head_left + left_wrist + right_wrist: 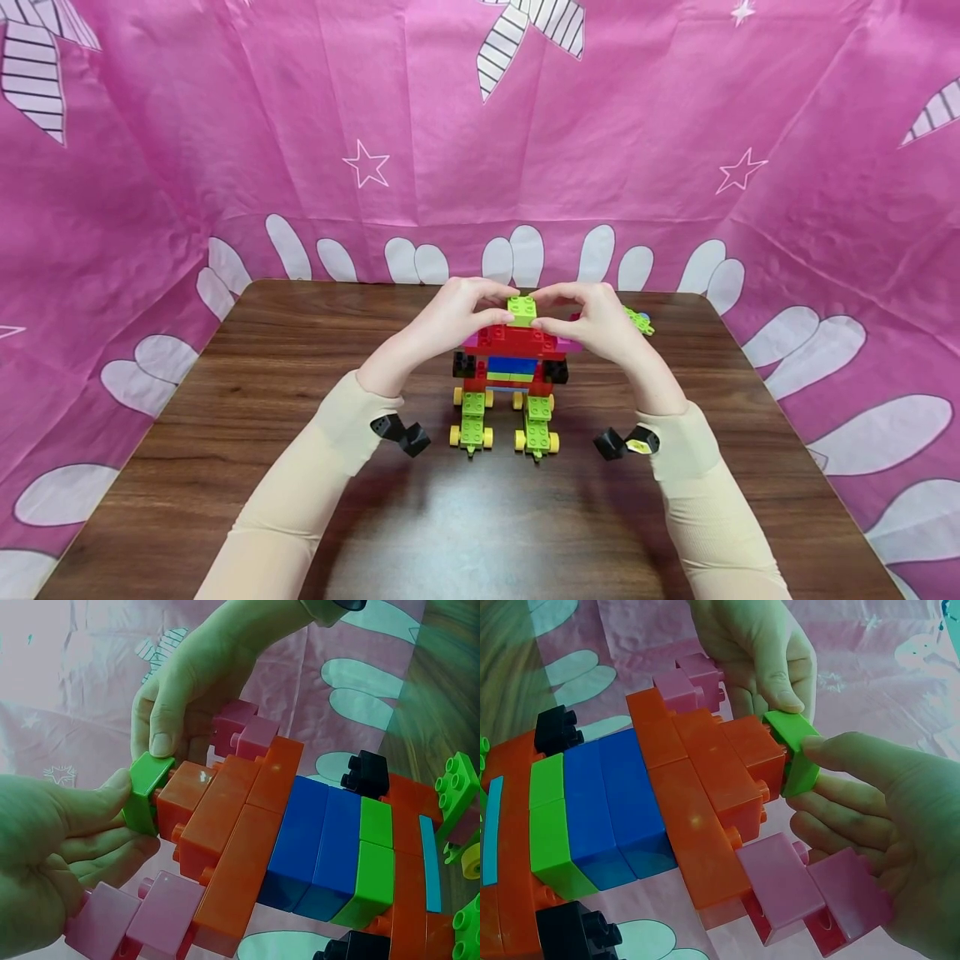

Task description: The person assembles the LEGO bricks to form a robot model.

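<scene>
A lime-green building brick (522,311) sits at the very top of a tall figure of toy bricks. My left hand (452,319) pinches one side of it between thumb and fingers, and my right hand (596,323) pinches the opposite side. Under the green brick, studs of the red brick (754,746) show in a narrow gap. Wider red bricks (217,814) follow below, with pink bricks (166,909) stepping out on both sides as arms. Blue bricks (512,366) form the middle. Lime-green wheeled bases (472,425) stand on the table as feet.
Black bricks (555,372) jut from the figure's sides. Behind my right hand, a small lime-green piece (640,320) lies on the brown wooden table (300,350). A pink patterned cloth (450,150) hangs behind the table and along its sides.
</scene>
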`<control>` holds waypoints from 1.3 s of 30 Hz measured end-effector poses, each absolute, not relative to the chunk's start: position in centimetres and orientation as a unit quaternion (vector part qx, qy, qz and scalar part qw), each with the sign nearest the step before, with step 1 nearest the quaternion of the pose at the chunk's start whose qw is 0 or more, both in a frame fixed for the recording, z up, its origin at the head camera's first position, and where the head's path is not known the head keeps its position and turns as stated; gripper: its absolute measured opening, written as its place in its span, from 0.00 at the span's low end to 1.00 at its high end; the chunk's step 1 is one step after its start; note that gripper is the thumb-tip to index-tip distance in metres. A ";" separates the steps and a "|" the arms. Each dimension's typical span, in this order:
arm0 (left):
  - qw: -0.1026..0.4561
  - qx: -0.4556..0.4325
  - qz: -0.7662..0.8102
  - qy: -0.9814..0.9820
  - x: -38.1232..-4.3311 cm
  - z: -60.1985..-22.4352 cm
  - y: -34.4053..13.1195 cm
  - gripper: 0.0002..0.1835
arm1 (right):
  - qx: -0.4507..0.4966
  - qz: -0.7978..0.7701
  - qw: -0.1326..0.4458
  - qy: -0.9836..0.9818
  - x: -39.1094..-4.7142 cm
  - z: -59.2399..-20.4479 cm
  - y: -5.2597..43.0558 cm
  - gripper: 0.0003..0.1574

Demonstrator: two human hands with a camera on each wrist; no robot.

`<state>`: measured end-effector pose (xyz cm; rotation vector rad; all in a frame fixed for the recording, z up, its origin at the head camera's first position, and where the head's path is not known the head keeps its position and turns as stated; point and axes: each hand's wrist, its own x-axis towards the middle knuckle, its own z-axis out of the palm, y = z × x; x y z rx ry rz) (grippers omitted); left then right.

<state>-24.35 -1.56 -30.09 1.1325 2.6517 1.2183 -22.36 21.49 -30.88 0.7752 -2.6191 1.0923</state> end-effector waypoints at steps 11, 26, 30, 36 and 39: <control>0.001 0.353 0.385 0.853 -24.2 -30.1 -1.5 0.20 | 0.261 0.372 0.100 -0.885 -22.3 -30.9 21.4 0.20; -0.001 0.357 0.383 0.852 -24.2 -30.1 -1.6 0.21 | 0.263 0.367 0.107 -0.886 -22.3 -30.8 21.3 0.19; 0.000 0.360 0.376 0.854 -24.2 -29.9 -1.5 0.21 | 0.265 0.360 0.108 -0.888 -22.3 -30.8 21.3 0.19; 0.002 0.362 0.371 0.855 -24.2 -29.9 -1.4 0.20 | 0.269 0.356 0.102 -0.889 -22.4 -30.7 21.4 0.20; 0.002 0.363 0.373 0.854 -24.2 -29.9 -1.5 0.20 | 0.280 0.352 0.104 -0.887 -22.5 -30.6 21.4 0.19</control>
